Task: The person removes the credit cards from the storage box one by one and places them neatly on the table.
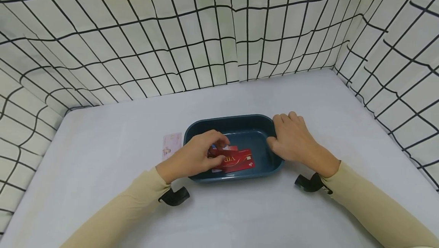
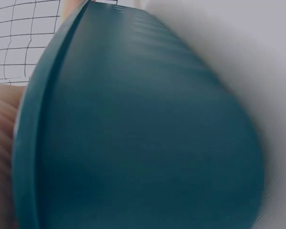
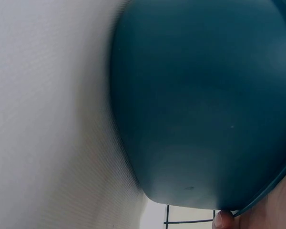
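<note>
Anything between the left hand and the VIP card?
Nothing visible. The left hand is already past the rim of the tray, its thumb over the VIP card; whether they touch is unclear. The right hand holds the tray's right end, clear of the card.

"VIP", apparently, upside down on the red card (image 1: 239, 160)

Bright even light, faint soft shadows, wrist views slightly blurred
</note>
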Tool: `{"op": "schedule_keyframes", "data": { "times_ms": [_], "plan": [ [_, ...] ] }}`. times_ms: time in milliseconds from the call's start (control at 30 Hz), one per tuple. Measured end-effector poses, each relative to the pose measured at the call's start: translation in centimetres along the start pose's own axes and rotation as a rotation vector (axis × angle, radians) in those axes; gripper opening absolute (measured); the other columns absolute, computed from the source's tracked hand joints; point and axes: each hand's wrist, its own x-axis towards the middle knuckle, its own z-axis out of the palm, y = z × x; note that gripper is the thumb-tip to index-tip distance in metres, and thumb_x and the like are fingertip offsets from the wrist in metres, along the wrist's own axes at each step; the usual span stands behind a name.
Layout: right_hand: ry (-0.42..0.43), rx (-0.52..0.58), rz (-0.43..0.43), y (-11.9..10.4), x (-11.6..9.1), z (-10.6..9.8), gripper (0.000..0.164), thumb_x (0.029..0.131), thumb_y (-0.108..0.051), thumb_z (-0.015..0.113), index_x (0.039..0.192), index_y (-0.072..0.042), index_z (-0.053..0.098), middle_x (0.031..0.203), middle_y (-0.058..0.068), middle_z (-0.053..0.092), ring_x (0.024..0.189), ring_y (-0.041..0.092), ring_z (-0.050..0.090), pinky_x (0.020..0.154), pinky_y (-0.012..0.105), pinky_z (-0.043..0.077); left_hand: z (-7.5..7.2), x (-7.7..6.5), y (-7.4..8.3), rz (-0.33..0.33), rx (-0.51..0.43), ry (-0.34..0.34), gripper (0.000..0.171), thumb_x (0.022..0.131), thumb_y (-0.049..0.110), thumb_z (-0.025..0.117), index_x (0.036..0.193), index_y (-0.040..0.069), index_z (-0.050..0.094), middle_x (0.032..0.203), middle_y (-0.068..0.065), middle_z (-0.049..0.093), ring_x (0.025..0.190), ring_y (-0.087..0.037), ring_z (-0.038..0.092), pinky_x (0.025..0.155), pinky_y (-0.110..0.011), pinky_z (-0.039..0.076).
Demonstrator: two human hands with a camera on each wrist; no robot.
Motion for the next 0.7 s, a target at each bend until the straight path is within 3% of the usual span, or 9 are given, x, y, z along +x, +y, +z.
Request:
{"op": "schedule_keyframes", "data": {
  "times_ms": [367, 700],
  "plan": [
    [0.014, 0.009, -0.009, 0.1, 0.1, 0.0, 0.02, 0.086, -0.023, 0.054, 0.089, -0.004, 0.053, 0.077, 0.009, 0.051, 0.079, 0.028, 0.04, 0.069, 0.035, 0.026, 1.1, 0.9, 1.1, -0.029, -0.054, -0.08, 0.042, 0.09, 0.013, 0.079, 0.127, 0.01, 0.06, 0.117, -0.005, 0.071, 0.101, -0.014, 0.067, 0.088, -0.025, 0.061],
    [-0.001, 0.019, -0.003, 0.1, 0.1, -0.1, 0.02, 0.086, -0.023, 0.053, 0.09, -0.003, 0.052, 0.078, 0.009, 0.051, 0.08, 0.028, 0.039, 0.07, 0.035, 0.026, 2.0, 1.9, 0.9, -0.051, -0.053, -0.126, 0.048, 0.088, 0.016, 0.082, 0.13, 0.011, 0.059, 0.117, -0.004, 0.07, 0.102, -0.013, 0.066, 0.09, -0.024, 0.06]
  ]
}}
